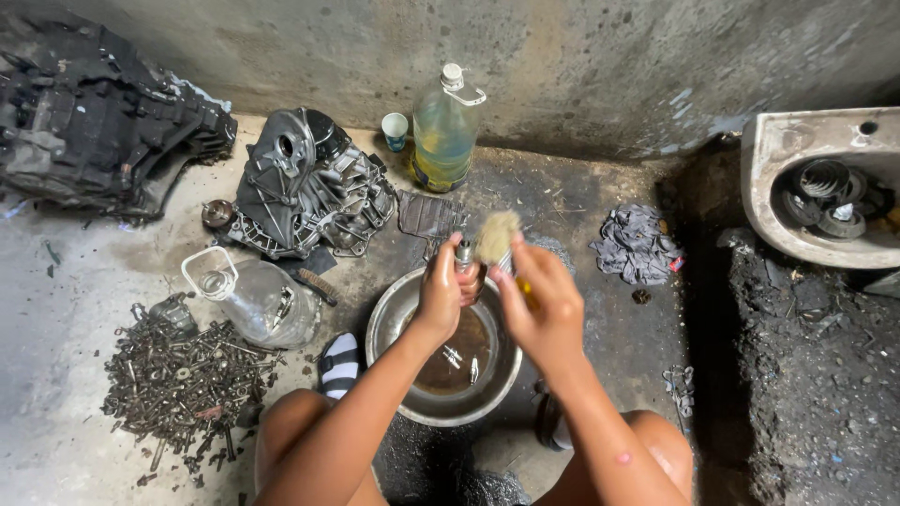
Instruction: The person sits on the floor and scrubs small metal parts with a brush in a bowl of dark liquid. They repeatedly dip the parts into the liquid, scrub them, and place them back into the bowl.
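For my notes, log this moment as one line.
left hand: holds small metal part | right hand: holds brush | below: metal bowl

Bare arms and knees, no sleeves; striped black-and-white sandal on one foot

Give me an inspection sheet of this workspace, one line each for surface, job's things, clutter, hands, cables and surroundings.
Surface: stained concrete floor, grimy and dark with dirt on the right.
Job's things: small metal part in the left hand; brush in the right; metal bowl of brown liquid below, with small parts in it.
Clutter: pile of bolts, gearbox housing, standing bottle of yellowish liquid, empty bottle on its side, cup, rags.
Hands: left hand shut on the part; right hand shut on the brush.
Cables: nothing seen.
Surroundings: concrete wall; old basin holding metal parts; black machine part at top left.
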Demonstrator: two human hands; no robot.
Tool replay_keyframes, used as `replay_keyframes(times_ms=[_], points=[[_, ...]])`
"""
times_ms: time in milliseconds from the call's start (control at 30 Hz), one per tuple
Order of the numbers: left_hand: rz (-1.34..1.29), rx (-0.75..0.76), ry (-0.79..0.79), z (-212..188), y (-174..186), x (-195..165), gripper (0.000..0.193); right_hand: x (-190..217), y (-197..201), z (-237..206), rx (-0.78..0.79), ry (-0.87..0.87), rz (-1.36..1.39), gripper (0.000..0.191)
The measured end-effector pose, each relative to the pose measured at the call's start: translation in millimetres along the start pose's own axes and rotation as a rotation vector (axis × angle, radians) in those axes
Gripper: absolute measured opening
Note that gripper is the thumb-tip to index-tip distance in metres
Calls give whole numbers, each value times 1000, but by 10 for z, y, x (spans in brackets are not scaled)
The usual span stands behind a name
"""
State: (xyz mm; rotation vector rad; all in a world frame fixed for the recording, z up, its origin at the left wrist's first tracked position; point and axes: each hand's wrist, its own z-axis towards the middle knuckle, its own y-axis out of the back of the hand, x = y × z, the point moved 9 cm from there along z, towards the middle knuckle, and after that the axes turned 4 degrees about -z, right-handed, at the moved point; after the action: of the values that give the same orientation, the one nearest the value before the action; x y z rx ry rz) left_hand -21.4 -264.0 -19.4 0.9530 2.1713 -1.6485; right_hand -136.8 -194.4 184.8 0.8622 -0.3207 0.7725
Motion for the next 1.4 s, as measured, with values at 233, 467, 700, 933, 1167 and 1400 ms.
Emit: replay_keyframes(times_ms=[233,467,700,933,1167,1400], points=[[43,51,109,-92,-145,-77,43,25,-11,-9,16,48,92,43],[9,409,33,-229,-489,-245,57,-451,-13,14,21,-318,89,40],[179,110,-66,-115,-303,-370,27,-491,-296,-180,162,-381,400,39],[516,89,-526,-65,-175,-390,25,-377,-214,-135,125,-277,224,43],[1361,-62,-992,-136,-58,-330,56,-7,-144,-64,79,-15,64,46],[1257,31,-1112,-312,-242,-543,41,78,-84,-58,74,72,43,45]])
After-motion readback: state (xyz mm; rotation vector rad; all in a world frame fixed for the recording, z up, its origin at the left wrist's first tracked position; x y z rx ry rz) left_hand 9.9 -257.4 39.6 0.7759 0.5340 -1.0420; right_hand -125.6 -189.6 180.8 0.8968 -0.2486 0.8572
